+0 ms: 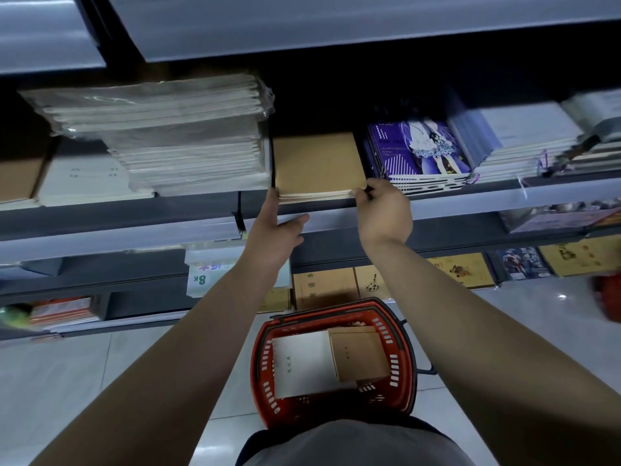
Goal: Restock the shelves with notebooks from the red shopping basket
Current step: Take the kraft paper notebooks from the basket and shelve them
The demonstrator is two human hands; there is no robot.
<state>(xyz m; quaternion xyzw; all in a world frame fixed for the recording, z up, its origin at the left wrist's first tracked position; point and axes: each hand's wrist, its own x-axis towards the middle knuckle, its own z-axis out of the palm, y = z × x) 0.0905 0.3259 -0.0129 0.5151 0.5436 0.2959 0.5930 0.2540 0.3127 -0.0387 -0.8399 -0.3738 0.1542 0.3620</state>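
Note:
A small stack of brown kraft notebooks (pixel 317 163) lies on the middle shelf (pixel 117 237), between tall white wrapped pads and purple illustrated notebooks. My left hand (pixel 277 235) has straight fingers pressed against the stack's front left corner. My right hand (pixel 384 213) curls its fingers round the stack's front right corner. On the floor below stands the red shopping basket (pixel 401 361). It holds a white notebook (pixel 302 361) and a brown notebook (pixel 361 356).
White wrapped pads (pixel 188 139) stand left of the brown stack, purple notebooks (pixel 420 153) right of it. Lower shelves carry more brown and illustrated books (pixel 324 287). An upper shelf (pixel 336 25) overhangs. A red object (pixel 608 297) sits at the right edge.

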